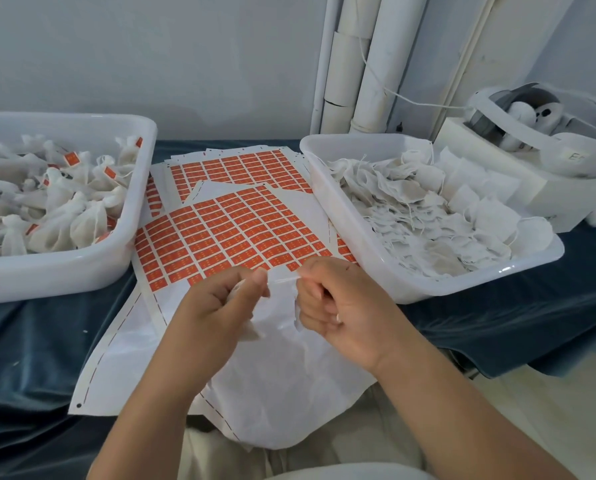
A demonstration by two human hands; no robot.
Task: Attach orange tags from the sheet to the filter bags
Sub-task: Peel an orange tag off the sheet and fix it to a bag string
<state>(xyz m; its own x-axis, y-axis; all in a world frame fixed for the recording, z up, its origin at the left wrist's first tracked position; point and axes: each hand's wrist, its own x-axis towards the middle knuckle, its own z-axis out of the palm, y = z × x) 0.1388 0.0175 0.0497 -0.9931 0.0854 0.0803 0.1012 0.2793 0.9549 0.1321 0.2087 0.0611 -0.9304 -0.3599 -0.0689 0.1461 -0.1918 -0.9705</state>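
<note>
A sheet of orange tags (pixel 227 230) lies in the middle of the table, over other tag sheets (pixel 241 171). Just in front of it my left hand (pixel 220 303) grips a white filter bag (pixel 251 332), whose cloth sticks out below the fingers. My right hand (pixel 338 306) pinches the bag's thin white string (pixel 284 279), stretched between both hands. A white tray (pixel 64 271) on the left holds tied bags with orange tags. A white tray (pixel 386 271) on the right holds several empty filter bags (pixel 428 209).
The table carries a dark blue cloth (pixel 40 348). A white machine (pixel 539 140) with a clear cover stands at the back right, and white pipes (pixel 359 64) run up the wall behind. Bare backing paper (pixel 282 386) hangs over the table's front edge.
</note>
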